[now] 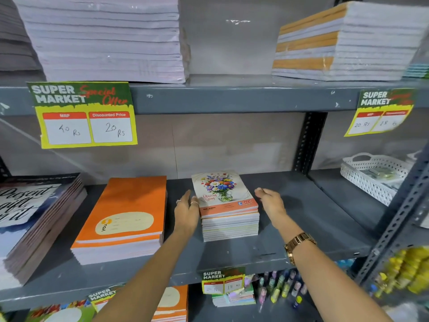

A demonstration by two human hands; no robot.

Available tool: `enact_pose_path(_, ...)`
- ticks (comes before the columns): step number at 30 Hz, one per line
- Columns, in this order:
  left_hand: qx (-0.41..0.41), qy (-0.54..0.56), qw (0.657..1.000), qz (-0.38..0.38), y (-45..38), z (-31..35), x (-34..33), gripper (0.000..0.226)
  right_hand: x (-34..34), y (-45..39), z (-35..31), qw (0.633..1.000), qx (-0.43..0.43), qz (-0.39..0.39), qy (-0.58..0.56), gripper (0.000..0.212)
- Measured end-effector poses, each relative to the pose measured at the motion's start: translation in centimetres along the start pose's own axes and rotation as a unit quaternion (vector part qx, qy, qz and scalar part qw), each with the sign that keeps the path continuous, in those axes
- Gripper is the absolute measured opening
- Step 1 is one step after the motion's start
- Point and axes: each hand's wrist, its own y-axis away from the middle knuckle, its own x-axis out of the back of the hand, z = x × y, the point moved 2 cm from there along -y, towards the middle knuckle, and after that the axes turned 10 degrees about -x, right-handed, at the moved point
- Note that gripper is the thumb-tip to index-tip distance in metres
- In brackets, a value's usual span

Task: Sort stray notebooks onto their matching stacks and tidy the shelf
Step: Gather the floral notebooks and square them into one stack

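A stack of small notebooks with a flower-vase cover (224,194) stands on the middle grey shelf (290,228). My left hand (186,211) lies flat against the stack's left side, fingers apart, rings on two fingers. My right hand (269,203) hovers just off the stack's right side, fingers loosely curled, holding nothing; a gold watch is on that wrist. To the left sits a stack of orange notebooks (125,217). Further left is a stack of dark notebooks with script lettering (34,217).
A white perforated basket (371,177) stands at the right on the same shelf. Wrapped paper stacks (104,38) and orange-banded bundles (336,43) fill the upper shelf. Price tags hang from shelf edges. Pens and more notebooks sit on the shelf below.
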Motion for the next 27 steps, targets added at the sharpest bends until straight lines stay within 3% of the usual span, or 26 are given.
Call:
enact_pose_path(9,0.083,0.223,0.97,-0.044,-3.5,-1.3,-1.6,0.046,-1.7,-2.0,-0.3,0.992,-0.077,-0.088,-0.042,0.054)
enact_pose_path(17,0.107,0.269,0.956,-0.045,-6.0,-2.3,-1.7,0.042,-3.1,-3.6,-0.7,0.974,-0.148,-0.131,-0.115,0.046)
enact_pose_path(20,0.118,0.292,0.948,-0.047,-6.3,-2.5,-1.9,0.041,-3.4,-4.0,-0.6,0.969,-0.137,-0.144,-0.146,0.036)
enact_pose_path(27,0.135,0.293,0.945,-0.049,-6.2,-2.2,-2.2,0.041,-3.9,-4.6,-0.3,0.953,-0.116,-0.185,-0.208,0.037)
